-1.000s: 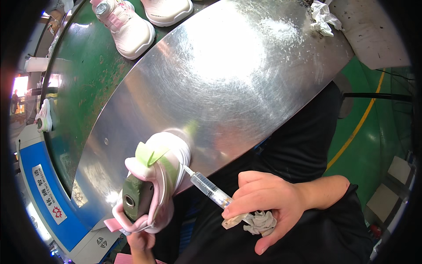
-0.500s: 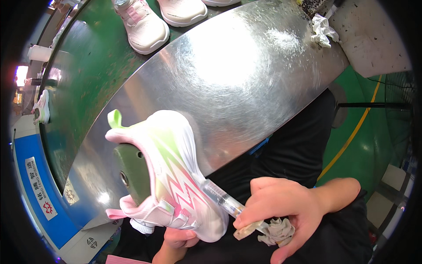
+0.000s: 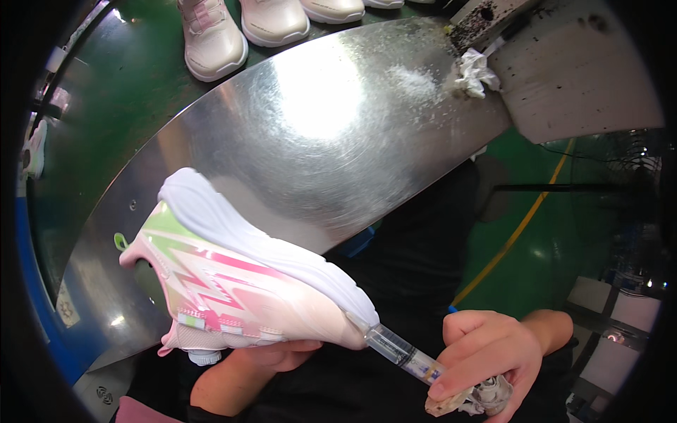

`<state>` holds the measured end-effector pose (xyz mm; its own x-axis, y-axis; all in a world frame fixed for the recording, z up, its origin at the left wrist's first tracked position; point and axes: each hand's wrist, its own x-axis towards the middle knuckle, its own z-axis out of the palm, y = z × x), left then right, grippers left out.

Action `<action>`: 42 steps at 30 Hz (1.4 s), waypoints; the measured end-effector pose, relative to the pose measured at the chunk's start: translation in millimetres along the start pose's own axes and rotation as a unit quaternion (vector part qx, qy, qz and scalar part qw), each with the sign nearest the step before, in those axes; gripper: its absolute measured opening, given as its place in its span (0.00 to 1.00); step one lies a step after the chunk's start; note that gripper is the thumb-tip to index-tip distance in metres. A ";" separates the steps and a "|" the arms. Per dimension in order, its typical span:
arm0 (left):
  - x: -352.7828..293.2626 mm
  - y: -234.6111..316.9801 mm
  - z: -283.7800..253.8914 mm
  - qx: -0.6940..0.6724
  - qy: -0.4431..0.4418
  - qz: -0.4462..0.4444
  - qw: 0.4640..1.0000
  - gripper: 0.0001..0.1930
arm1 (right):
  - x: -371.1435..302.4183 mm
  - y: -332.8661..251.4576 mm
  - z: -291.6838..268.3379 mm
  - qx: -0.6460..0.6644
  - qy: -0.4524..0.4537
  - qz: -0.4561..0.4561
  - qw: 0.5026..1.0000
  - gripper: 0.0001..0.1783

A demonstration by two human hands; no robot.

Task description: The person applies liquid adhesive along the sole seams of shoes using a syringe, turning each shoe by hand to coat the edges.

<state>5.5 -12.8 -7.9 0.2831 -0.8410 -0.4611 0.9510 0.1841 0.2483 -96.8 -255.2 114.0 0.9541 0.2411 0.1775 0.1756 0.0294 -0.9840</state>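
A pink, white and green sneaker (image 3: 240, 289) is tilted on its side above my lap, its white sole turned up toward the metal plate. My left hand (image 3: 282, 356) grips it from beneath, with most of the fingers hidden behind the upper. In my right hand (image 3: 493, 352) is a clear syringe (image 3: 403, 354), its tip at the seam between the upper and the sole near the toe. A crumpled greyish wipe (image 3: 490, 396) is tucked in the same hand under the fingers. A dark green shoe last (image 3: 149, 278) shows slightly in the collar.
A scratched metal plate (image 3: 282, 169) lies beyond the shoe, with white powder (image 3: 415, 83) and a crumpled white tissue (image 3: 477, 72) at its far right. Several pale sneakers (image 3: 211, 39) stand in a row on the green surface at the back. Another sneaker (image 3: 34, 149) is at the far left.
The sneaker has been turned so its sole faces upward and its toe points right. The syringe tip has shifted from the sole's side to the toe seam, my right hand moving along.
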 end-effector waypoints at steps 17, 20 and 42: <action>45.4 13.9 36.0 -0.057 -0.117 0.036 0.991 0.33 | -12.5 -31.3 -1.2 -0.166 0.023 -0.029 0.985 0.39; 47.8 13.1 41.6 -0.078 -0.092 0.040 0.992 0.34 | -11.2 -31.1 3.6 -0.198 0.027 -0.030 0.979 0.39; 54.2 16.6 54.6 -0.096 -0.142 0.021 0.985 0.20 | -16.2 16.4 33.4 -0.545 0.066 -0.091 0.831 0.19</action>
<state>29.9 -83.2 17.8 0.3017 -0.9342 -0.1904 0.9531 0.2908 0.0836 -117.4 -226.2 94.5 0.8937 0.2188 0.3918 0.3667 -0.8592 -0.3567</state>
